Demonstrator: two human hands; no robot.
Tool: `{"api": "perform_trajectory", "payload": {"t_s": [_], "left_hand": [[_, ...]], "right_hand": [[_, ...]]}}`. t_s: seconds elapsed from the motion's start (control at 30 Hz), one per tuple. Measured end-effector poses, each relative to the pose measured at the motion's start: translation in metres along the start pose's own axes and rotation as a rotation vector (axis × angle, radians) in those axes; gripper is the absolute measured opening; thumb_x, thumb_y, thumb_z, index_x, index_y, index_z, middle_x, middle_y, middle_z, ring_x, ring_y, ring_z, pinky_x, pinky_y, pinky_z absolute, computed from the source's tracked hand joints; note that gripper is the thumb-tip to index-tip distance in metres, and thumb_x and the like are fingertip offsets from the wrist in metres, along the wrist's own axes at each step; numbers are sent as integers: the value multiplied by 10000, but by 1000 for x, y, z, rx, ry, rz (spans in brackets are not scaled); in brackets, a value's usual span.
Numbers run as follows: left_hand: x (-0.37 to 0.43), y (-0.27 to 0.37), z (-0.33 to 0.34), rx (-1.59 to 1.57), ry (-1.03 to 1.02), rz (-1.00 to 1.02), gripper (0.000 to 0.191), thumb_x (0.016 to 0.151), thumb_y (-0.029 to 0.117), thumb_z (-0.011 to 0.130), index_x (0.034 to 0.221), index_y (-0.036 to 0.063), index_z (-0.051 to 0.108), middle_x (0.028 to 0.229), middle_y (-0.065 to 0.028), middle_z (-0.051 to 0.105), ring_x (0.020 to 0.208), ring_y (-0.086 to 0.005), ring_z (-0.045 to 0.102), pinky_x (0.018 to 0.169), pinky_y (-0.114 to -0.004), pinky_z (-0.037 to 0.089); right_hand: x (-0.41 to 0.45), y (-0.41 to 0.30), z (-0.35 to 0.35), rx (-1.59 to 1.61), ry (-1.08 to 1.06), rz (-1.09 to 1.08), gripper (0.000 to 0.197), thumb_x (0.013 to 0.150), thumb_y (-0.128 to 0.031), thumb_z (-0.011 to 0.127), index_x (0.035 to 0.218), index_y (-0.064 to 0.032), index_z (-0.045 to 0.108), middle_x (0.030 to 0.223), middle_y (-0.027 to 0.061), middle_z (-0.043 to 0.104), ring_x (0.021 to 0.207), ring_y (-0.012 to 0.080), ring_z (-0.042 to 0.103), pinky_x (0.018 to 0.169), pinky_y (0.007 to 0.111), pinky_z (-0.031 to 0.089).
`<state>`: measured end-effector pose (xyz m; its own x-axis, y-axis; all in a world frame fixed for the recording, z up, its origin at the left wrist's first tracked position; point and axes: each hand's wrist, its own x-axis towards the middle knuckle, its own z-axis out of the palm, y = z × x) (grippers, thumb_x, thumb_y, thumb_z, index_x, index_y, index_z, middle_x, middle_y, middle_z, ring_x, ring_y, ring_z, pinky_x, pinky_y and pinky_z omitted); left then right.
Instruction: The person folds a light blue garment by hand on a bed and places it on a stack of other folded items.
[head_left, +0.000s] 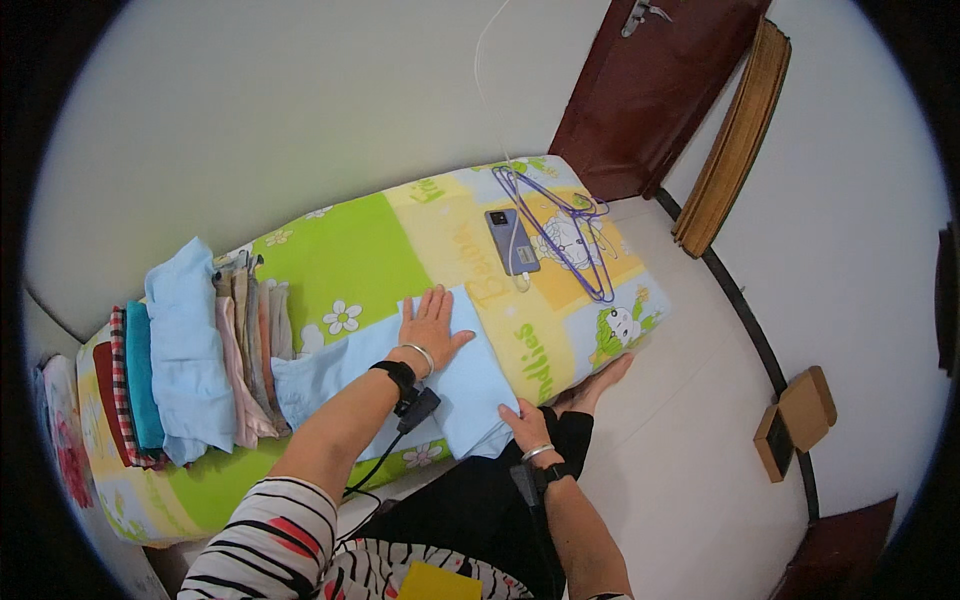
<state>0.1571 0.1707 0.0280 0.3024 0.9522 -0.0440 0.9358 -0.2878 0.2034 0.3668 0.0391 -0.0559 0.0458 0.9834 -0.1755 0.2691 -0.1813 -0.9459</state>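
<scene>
A light blue garment (472, 382) lies spread on the bed, partly folded over at its right side. Its gathered end (296, 386) reaches left to the row of folded clothes. My left hand (435, 330) rests flat on the fabric, palm down, fingers a little apart, gripping nothing. At the garment's lower right corner, my right hand (529, 426) pinches the folded edge between thumb and fingers. Another light blue folded garment (187, 360) sits in the row, between a teal one (142, 375) and a pink one (236, 375).
The bed has a green and yellow printed sheet (337, 247). Purple wire hangers (559, 206) lie near a phone (511, 244) with a white charging cable plugged in. A folded mat (731, 142) leans on the wall by a brown door (637, 97). An open cardboard box (806, 409) stands on the floor.
</scene>
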Motion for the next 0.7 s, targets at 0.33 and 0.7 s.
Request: {"api": "perform_trajectory", "payload": {"t_s": [0.33,0.7], "left_hand": [[-56,-21,-5,25,28,-2,712,906,503,357,1412,35,181,1483,-161,133,1374,-308,117,1088,-515,93],[-122,-18,15,-50,69,99,657,886,444,447,1403,95,241,1468,-179,161,1355,-340,155,1061,-538,147]], "right_hand": [[-16,-10,4,-136,109,-55,390,823,-311,630,995,36,585,853,163,627,741,213,568,696,331,456],[-4,-14,6,-124,143,-143,373,802,-288,648,953,47,584,763,98,618,693,146,533,659,286,442]]}}
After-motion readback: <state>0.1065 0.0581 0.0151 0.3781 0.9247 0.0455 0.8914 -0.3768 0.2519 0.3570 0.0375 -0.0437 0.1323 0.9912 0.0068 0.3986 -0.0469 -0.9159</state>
